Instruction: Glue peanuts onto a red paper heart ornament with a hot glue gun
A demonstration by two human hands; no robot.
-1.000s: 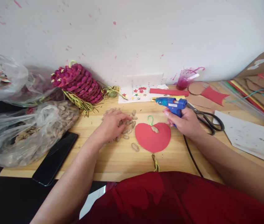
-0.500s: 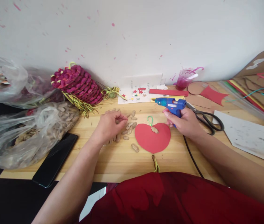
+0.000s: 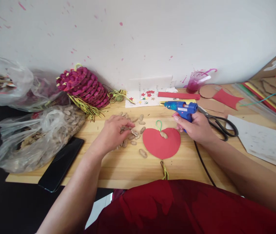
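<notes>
Over loose peanuts [image 3: 125, 143] left of the red card [image 3: 161, 146], which bears 1 peanut [image 3: 163, 135], the left hand [image 3: 114, 131] has thumb and forefinger apart; the right hand [image 3: 197, 126] grips a blue glue gun [image 3: 183, 109].

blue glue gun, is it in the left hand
No, the right hand grips the blue glue gun, while the left hand is at the peanuts.

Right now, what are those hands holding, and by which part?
The right hand holds the blue glue gun by its handle. The left hand is at the peanuts; whether it grips one cannot be told.
</notes>
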